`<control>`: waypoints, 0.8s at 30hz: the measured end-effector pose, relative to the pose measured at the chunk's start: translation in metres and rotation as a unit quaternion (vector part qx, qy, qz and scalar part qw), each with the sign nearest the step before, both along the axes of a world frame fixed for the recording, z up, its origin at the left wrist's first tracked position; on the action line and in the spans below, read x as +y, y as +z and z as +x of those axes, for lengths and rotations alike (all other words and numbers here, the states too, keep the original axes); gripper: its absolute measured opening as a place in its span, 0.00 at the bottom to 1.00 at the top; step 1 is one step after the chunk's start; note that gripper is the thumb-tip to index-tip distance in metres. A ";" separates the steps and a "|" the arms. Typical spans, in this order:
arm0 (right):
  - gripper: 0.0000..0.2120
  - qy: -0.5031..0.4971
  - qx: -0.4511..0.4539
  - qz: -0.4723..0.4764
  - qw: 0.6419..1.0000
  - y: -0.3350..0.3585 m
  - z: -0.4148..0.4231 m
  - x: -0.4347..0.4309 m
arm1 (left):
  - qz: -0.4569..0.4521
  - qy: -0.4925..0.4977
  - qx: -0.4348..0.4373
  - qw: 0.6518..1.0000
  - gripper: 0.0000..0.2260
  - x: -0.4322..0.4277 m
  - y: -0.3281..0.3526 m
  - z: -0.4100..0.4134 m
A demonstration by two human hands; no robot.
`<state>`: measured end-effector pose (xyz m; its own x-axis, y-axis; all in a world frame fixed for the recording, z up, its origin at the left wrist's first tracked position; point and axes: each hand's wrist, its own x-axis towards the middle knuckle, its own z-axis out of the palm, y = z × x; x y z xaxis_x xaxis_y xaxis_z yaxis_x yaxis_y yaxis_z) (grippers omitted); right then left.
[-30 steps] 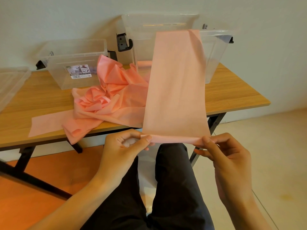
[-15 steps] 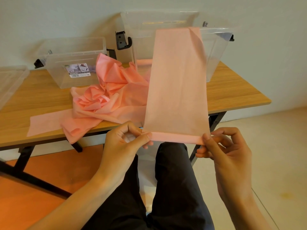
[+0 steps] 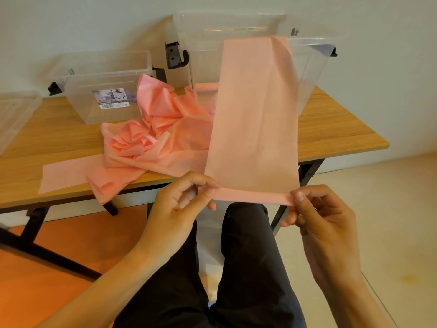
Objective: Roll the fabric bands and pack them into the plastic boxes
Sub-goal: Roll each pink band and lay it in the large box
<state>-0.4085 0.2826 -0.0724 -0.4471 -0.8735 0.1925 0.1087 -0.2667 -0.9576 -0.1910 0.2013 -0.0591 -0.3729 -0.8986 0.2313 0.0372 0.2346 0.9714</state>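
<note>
**Both hands pinched the rolled end of a pink band**

The left hand (image 3: 179,204) pinched one corner of the fabric band (image 3: 254,119) between thumb and curled forefinger. The right hand (image 3: 324,223) pinched the other corner the same way, thumb on top and the remaining fingers loosely bent below. Between the two pinches ran a narrow rolled edge (image 3: 250,196), drawn straight and taut above the person's dark trousers (image 3: 248,256).

Away from the grip, the band rose flat and smooth across the table's front edge. Its far end lay against the tall plastic box (image 3: 309,74), up by the rim; I could not tell whether it hung over it. Through that box's clear wall, beyond the left pinch, a rolled band (image 3: 207,86) showed inside. Further left of the grip sat a rumpled pile of bands (image 3: 156,143), spilling over the edge of the table (image 3: 331,133), with one flat band (image 3: 68,175) just past it. The low plastic box (image 3: 104,74) stood behind the pile.

The hands worked in open air short of the table edge, touching nothing but the band.

Compared with a second before, the rolled edge had grown thicker. Both hands had kept nearly the same place, and the far end had not shifted.
</note>
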 end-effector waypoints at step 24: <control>0.08 -0.022 0.086 0.039 0.995 0.001 0.002 -0.006 | -0.075 -0.013 -0.007 0.997 0.06 -0.007 -0.005 0.009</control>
<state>-0.4069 0.2764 -0.0712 -0.4510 -0.8693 0.2021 -0.0691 -0.1918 -0.9790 -0.1823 0.1944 -0.0643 -0.3993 -0.8445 0.3569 0.0315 0.3764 0.9259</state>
